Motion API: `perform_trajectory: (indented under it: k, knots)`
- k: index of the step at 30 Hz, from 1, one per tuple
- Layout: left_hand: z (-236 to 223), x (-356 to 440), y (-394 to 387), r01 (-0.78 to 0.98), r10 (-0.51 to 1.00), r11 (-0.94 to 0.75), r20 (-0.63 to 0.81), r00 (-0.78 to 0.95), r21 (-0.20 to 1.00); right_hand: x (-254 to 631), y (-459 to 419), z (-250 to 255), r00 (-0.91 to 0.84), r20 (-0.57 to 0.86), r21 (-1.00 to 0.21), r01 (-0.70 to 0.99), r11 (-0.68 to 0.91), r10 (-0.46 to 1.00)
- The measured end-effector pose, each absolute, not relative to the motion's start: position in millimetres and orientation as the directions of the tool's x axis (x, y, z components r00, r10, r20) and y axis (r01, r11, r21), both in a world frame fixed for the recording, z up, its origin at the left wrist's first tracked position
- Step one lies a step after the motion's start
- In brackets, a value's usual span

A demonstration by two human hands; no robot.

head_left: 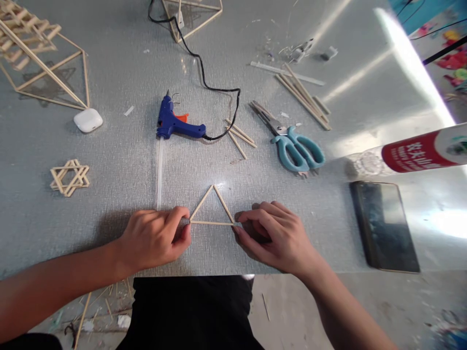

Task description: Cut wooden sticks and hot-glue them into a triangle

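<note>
Two hands pinching the lower corners of a small stick triangle

From my remote seat, I see a wooden triangle (pixel 212 223) close to the table's (pixel 120 141) front edge, its tip pointing away from the person. The left hand (pixel 158 235) pinches the left corner between thumb and forefinger; the right hand (pixel 275 233) grips the right corner likewise. I judge the step in hand to be steadying and lining up these corners. I cannot tell whether the tip is joined. The next move calls for light, even pressure, with the base straight and both corners closed; a tug could skew it. Beyond lies a blue glue gun (pixel 178 124) on its side, its clear glue stick (pixel 159 170) reaching toward the left hand. Scissors (pixel 292 141) rest to the right, and a small stick star (pixel 70 178) to the left.
</note>
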State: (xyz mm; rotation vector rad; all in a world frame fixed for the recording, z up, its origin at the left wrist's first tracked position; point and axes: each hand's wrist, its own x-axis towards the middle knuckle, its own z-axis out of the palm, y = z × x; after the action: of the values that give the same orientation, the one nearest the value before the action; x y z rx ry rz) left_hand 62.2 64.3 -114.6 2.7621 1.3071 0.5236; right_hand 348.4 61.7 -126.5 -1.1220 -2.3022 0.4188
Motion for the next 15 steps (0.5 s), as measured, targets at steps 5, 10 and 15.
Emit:
perform_trajectory:
  k: [5, 10, 15]
  knots:
    - [-114.0, 61.4, 64.0, 0.74, 0.755, -0.647, 0.282, 0.591, 0.181, 348.2, 62.1, -125.0, -0.514, 0.331, -0.488, 0.625, 0.609, 0.792]
    - [-114.0, 61.3, 64.1, 0.741, 0.756, -0.646, 0.284, 0.589, 0.183, 349.4, 61.4, -125.4, -0.518, 0.331, -0.481, 0.626, 0.613, 0.789]
    - [-114.7, 61.8, 64.6, 0.737, 0.754, -0.649, 0.283, 0.592, 0.187, 349.5, 61.5, -126.3, -0.523, 0.33, -0.477, 0.625, 0.617, 0.785]
